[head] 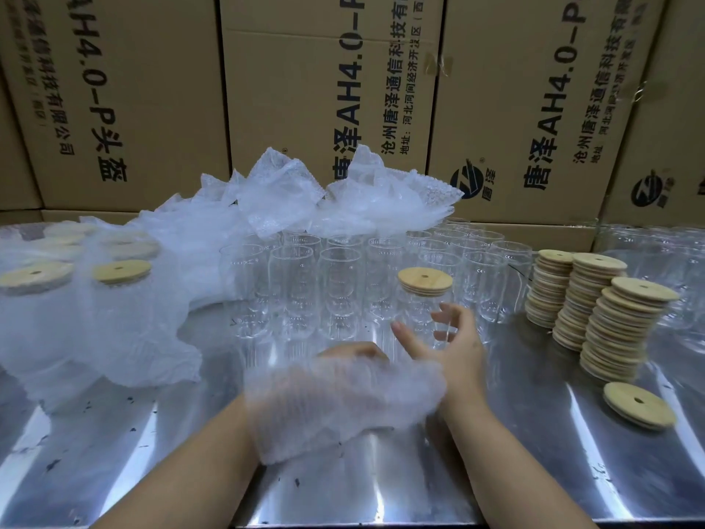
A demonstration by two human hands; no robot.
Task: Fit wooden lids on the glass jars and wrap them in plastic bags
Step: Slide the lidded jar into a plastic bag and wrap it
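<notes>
Cardboard cartons (145,89) printed with black lettering walled the back. Below them a scuffed, shiny steel table (152,452) carried everything else. A crumpled heap of translucent bubble-wrap bags (290,192) lay at the far middle and ran down to the left over wrapped jars (114,299), whose round wooden lids showed through the film. Bare glass jars (297,284), clear and rounded, stood packed in rows at the centre. Three leaning stacks of flat wooden lids (618,330) stood to the right.

Nearer, a bubble-wrap bag (343,406) draped over the left hand (353,351), whose fingers curled at its far edge and gripped it. The right hand (454,349) held nothing, fingers spread loosely just in front of a lidded jar (419,311); whether they touched it I could not tell. One loose lid (639,404) with a centre hole lay flat by the stacks.
</notes>
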